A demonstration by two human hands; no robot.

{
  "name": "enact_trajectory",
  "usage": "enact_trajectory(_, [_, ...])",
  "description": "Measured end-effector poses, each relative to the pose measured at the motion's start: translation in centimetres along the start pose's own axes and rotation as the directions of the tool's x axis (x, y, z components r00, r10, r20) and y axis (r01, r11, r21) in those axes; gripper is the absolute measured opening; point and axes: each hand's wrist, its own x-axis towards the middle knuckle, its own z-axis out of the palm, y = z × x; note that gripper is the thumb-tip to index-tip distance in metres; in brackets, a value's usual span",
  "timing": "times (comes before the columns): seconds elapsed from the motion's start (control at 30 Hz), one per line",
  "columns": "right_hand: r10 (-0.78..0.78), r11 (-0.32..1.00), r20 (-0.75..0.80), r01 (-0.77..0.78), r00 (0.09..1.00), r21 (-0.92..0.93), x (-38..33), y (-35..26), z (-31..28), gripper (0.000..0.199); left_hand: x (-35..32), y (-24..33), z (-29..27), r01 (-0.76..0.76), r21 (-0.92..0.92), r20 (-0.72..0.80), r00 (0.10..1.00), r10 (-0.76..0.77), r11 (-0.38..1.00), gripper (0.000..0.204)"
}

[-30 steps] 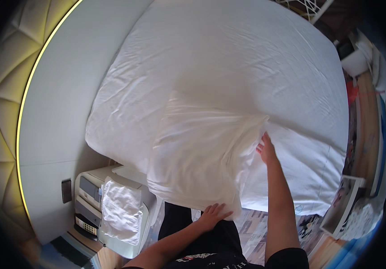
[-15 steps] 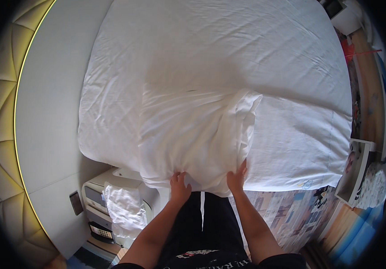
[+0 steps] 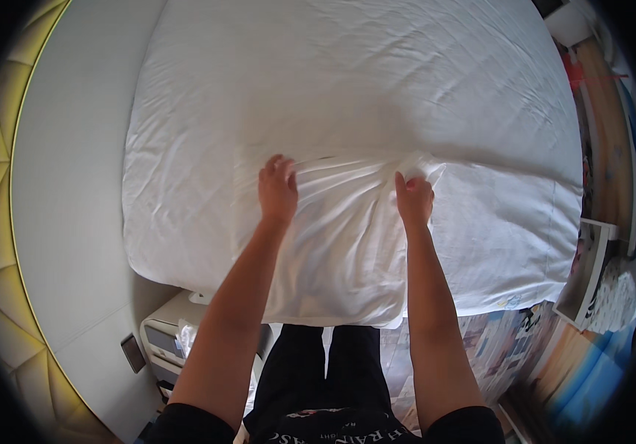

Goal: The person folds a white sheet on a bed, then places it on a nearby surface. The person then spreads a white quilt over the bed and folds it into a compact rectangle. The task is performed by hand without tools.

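Over the white cloth (image 3: 340, 259), laid at the near edge of the bed (image 3: 340, 66), both hands have been moved forward, forearms outstretched. Fingers are slightly spread on the left hand (image 3: 279, 194), curled on the right hand (image 3: 415, 200); whether cloth is pinched there cannot be told.

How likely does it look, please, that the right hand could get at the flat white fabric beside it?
Probably yes: the flat white fabric lies right beside the right hand with nothing visible between, though that hand seems to grip the bunched white fabric and might have to release it.
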Motion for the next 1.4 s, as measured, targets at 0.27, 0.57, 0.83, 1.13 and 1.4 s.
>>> enact_trajectory(0.27, [0.238, 0.697, 0.194, -0.307, 0.952, 0.648, 2.0, 9.1, -2.4, 0.031, 4.4, -4.8, 0.2, 0.162, 0.006, 0.316, 0.936, -0.155, 0.987, 0.006])
enact_trajectory(0.57, [0.318, 0.709, 0.078, -0.292, 0.945, 0.642, 3.7, 4.7, -0.6, 0.035, 6.1, -4.6, 1.0, 0.264, -0.079, 0.210, 0.947, -0.243, 0.961, 0.012])
enact_trajectory(0.83, [-0.112, 0.993, -0.083, 0.115, 0.990, 0.030, 9.6, 4.1, -0.7, 0.019, 6.3, -5.2, 2.0, 0.303, -0.161, 0.203, 0.942, -0.269, 0.939, 0.010])
enact_trajectory(1.13, [0.216, 0.819, -0.059, -0.148, 0.975, 0.554, 10.2, 7.9, -0.8, 0.030, 6.6, -3.9, 2.1, 0.367, -0.144, 0.169, 0.924, -0.343, 0.919, 0.009])
enact_trajectory(1.4, [0.320, 0.571, 0.156, -0.322, 0.934, 0.755, 10.2, 8.7, -3.3, 0.040, 4.0, -6.7, 1.2, 0.118, -0.166, 0.146, 0.985, -0.094, 0.979, 0.031])
